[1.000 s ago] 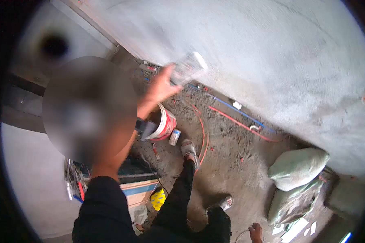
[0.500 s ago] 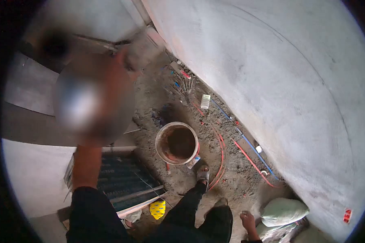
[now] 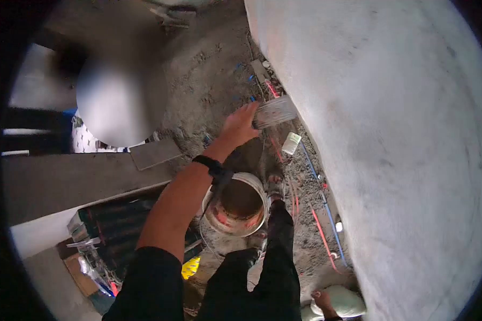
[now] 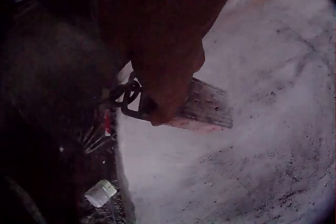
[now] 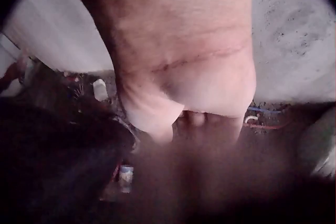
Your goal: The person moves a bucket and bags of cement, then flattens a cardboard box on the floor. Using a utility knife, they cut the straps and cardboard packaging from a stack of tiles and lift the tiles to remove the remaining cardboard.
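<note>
In the head view my left hand [image 3: 240, 125] reaches forward past the bucket and grips a plastering trowel [image 3: 277, 111]. The trowel's rectangular grey blade lies close to the lower part of the plastered wall [image 3: 380, 139]. In the left wrist view the same trowel [image 4: 207, 106] shows smeared marks and a metal bracket by the fingers, and overlaps the wall. My right hand [image 3: 322, 299] hangs low beside a pale sack [image 3: 345, 301]. In the right wrist view that hand [image 5: 194, 82] has loosely bent fingers with nothing seen in them; the fingertips are dark and blurred.
A bucket [image 3: 243, 200] with dark contents stands by my feet. Along the wall's foot run a blue pipe [image 3: 332, 230] and a red pipe [image 3: 322, 232], with a small white box [image 3: 292, 143] nearby. Dark stacked panels [image 3: 128, 224] lie to the left.
My left hand swung away from the wall to the upper left, then came back toward it with the trowel. The head view turned, and the right hand stayed low.
</note>
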`<state>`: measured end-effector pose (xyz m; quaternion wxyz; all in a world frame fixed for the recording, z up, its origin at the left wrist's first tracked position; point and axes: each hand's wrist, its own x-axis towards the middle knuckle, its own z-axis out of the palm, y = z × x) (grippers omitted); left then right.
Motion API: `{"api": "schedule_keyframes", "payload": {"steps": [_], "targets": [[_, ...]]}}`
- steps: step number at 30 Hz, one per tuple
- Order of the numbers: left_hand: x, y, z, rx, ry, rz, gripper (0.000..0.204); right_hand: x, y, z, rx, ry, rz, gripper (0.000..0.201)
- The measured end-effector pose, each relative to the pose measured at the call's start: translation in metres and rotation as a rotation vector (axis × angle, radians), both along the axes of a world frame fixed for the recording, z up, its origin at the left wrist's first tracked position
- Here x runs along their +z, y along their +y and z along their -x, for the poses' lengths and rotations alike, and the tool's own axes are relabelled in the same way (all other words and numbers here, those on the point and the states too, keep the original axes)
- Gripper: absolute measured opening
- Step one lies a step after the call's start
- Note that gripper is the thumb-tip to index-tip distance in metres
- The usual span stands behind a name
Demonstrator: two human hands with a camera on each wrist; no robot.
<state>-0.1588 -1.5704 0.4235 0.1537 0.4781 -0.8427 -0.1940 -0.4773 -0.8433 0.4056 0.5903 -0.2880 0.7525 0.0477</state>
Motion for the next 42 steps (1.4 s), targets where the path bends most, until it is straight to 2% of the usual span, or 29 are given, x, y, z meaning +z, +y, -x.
{"api": "schedule_keyframes", "payload": {"steps": [1, 4, 6, 7, 9, 12, 13, 16, 17, 18, 19, 20, 21, 23, 24, 25, 27, 28, 29, 30, 31, 32, 33, 34, 35, 37, 38, 41, 42], "targets": [[-0.011, -0.018, 0.014, 0.020, 0.003, -0.013, 0.078, -0.011, -0.017, 0.006, -0.089, -0.047, -0.127, 0.040], [-0.054, -0.054, 0.043, 0.007, 0.080, -0.138, 0.077, -0.021, -0.082, 0.009, 0.023, -0.039, -0.085, 0.022], [-0.097, -0.070, 0.048, 0.180, -0.114, -0.558, 0.093, -0.021, -0.142, 0.019, -0.394, -0.172, -0.099, 0.026], [-0.137, -0.070, 0.043, 0.198, -0.102, -0.564, 0.093, -0.029, -0.164, 0.033, -0.570, -0.300, -0.095, 0.030], [-0.223, -0.052, 0.029, 0.347, -0.168, -0.423, 0.077, -0.013, -0.234, 0.039, -0.527, -0.241, -0.061, 0.033], [-0.273, -0.048, 0.020, 0.385, -0.290, -0.587, 0.073, -0.068, -0.203, 0.083, -0.419, -0.220, 0.039, 0.053], [-0.295, -0.051, 0.019, 0.384, -0.291, -0.596, 0.073, -0.069, -0.217, 0.080, -0.419, -0.218, 0.030, 0.053], [-0.350, -0.051, 0.023, 0.375, -0.325, -0.553, 0.070, -0.020, -0.278, 0.057, 0.024, 0.071, -0.155, 0.042], [-0.353, -0.066, 0.029, 0.343, -0.256, -0.730, 0.076, -0.025, -0.271, 0.058, 0.037, 0.056, -0.173, 0.042], [-0.357, -0.076, 0.029, 0.322, -0.190, -0.903, 0.082, -0.028, -0.259, 0.057, -0.160, -0.153, 0.004, 0.039], [-0.377, -0.072, 0.029, 0.364, 0.283, -0.944, 0.079, -0.030, -0.241, 0.062, -0.357, -0.365, 0.173, 0.036], [-0.374, -0.069, 0.032, 0.348, 0.318, -0.697, 0.077, -0.032, -0.219, 0.074, -0.039, -0.104, -0.160, 0.036], [-0.369, -0.066, 0.036, 0.343, 0.319, -0.438, 0.076, -0.035, -0.209, 0.077, -0.008, -0.136, -0.165, 0.036], [-0.329, -0.049, 0.045, 0.291, -0.152, -0.032, 0.074, -0.032, -0.169, 0.090, -0.232, -0.266, 0.055, 0.036], [-0.307, -0.028, 0.041, 0.338, -0.094, -0.083, 0.072, -0.043, -0.133, 0.102, -0.295, -0.280, 0.225, 0.037], [-0.288, -0.007, 0.037, 0.388, -0.034, -0.131, 0.069, -0.033, -0.172, 0.102, -0.027, -0.233, 0.080, 0.036], [-0.224, 0.031, 0.027, 0.405, 0.202, -0.255, 0.060, 0.001, -0.266, 0.075, 0.258, -0.103, -0.022, 0.037], [-0.184, 0.058, 0.008, 0.368, 0.292, -0.357, 0.054, 0.017, -0.295, 0.061, 0.119, -0.128, 0.033, 0.034], [-0.170, 0.093, -0.006, 0.408, 0.316, -0.359, 0.048, -0.014, -0.281, 0.082, -0.316, -0.506, -0.085, 0.030], [-0.156, 0.132, -0.018, 0.430, 0.347, -0.375, 0.041, -0.016, -0.254, 0.110, -0.143, -0.368, -0.007, 0.029], [-0.107, 0.157, -0.043, 0.357, 0.125, -0.656, 0.031, 0.031, -0.314, 0.068, 0.028, -0.214, 0.053, 0.029], [-0.105, 0.201, -0.064, 0.331, 0.107, -0.587, 0.025, 0.018, -0.291, 0.093, 0.427, 0.040, 0.166, 0.019], [-0.102, 0.245, -0.085, 0.307, 0.088, -0.517, 0.021, 0.014, -0.274, 0.103, 0.128, -0.083, 0.222, 0.023], [-0.107, 0.292, -0.116, 0.297, 0.118, -0.421, 0.021, 0.023, -0.262, 0.106, 0.020, -0.091, 0.198, 0.024], [-0.095, 0.322, -0.141, 0.252, -0.198, -0.717, 0.020, 0.034, -0.245, 0.106, -0.081, -0.115, 0.171, 0.025], [-0.095, 0.393, -0.195, 0.309, -0.065, -0.563, 0.019, 0.045, -0.195, 0.101, -0.163, -0.020, 0.082, 0.026], [-0.095, 0.423, -0.222, 0.178, -0.150, -0.488, 0.022, 0.051, -0.164, 0.094, -0.153, 0.052, 0.082, 0.022], [-0.125, 0.514, -0.277, 0.440, -0.071, -0.677, 0.025, 0.048, -0.037, 0.071, -0.310, -0.033, 0.090, 0.019], [-0.140, 0.537, -0.289, 0.585, 0.006, -0.748, 0.028, 0.048, -0.004, 0.061, 0.115, 0.191, -0.066, 0.015]]}}
